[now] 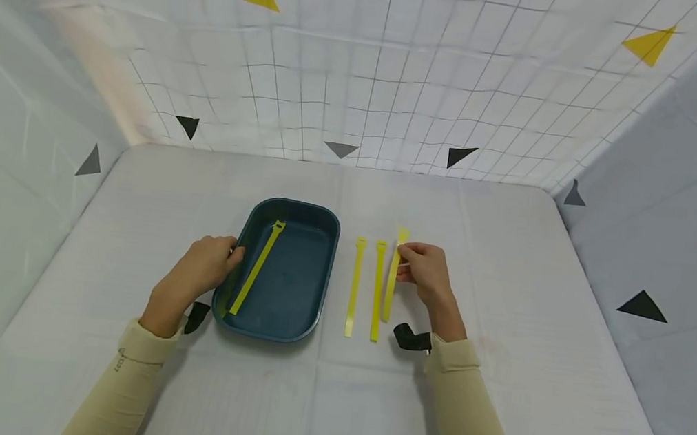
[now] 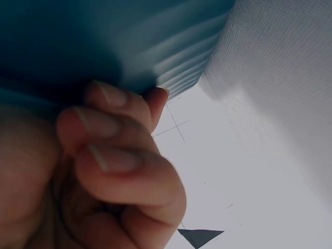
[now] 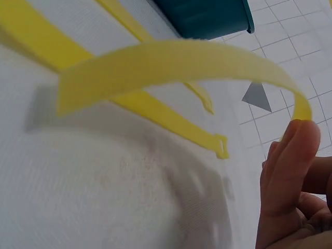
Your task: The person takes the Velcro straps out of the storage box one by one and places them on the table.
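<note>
A dark teal tray (image 1: pixel 313 270) lies on the white table with one yellow strap (image 1: pixel 257 266) lying slantwise in it. My left hand (image 1: pixel 210 261) grips the tray's left rim, fingers curled against its ribbed wall (image 2: pixel 176 62). Right of the tray lie two yellow straps (image 1: pixel 353 285) (image 1: pixel 377 290) side by side. My right hand (image 1: pixel 422 265) pinches a third yellow strap (image 1: pixel 391 283) near its upper end; it arches up off the cloth (image 3: pixel 171 65) with its far end low. My fingertip (image 3: pixel 295 145) presses the strap's end.
The table (image 1: pixel 505 273) is covered in white cloth and walled by gridded white sheets with yellow and black triangle marks (image 1: pixel 340 149). Bare cloth stretches right of my right hand and in front of the tray.
</note>
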### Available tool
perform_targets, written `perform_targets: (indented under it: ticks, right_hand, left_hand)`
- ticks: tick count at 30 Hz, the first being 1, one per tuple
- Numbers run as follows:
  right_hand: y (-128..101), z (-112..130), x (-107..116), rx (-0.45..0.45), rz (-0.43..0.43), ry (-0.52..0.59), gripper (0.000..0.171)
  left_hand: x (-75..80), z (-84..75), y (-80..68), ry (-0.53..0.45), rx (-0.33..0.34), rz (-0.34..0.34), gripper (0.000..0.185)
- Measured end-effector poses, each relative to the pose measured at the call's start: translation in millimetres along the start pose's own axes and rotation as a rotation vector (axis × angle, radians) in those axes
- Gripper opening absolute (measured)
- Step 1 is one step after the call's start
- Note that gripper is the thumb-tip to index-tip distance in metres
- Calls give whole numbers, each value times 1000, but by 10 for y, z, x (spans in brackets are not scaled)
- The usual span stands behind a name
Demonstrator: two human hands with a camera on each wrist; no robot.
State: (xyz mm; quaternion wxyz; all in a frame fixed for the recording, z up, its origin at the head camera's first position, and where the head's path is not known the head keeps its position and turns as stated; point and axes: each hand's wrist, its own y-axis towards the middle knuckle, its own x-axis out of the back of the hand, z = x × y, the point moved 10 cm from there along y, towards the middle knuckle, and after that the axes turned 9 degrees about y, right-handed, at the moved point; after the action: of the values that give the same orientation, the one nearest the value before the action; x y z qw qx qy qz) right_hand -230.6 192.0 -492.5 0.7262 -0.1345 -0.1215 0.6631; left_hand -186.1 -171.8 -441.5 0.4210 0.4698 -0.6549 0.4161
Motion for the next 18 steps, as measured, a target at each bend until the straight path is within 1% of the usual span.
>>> perform_targets:
  ticks: [3, 9, 18]
  right_hand:
    - [8, -27, 21, -9, -6, -13, 32]
    - [26, -88, 60, -7, -19, -74, 30]
    - [97, -183, 79, 12, 16, -152, 25]
  left_hand:
    - [-9, 6, 3, 0, -3, 3, 27]
    - [-17, 29, 1, -1, 0, 12, 27]
    - [-11, 26, 5, -3, 2, 10, 27]
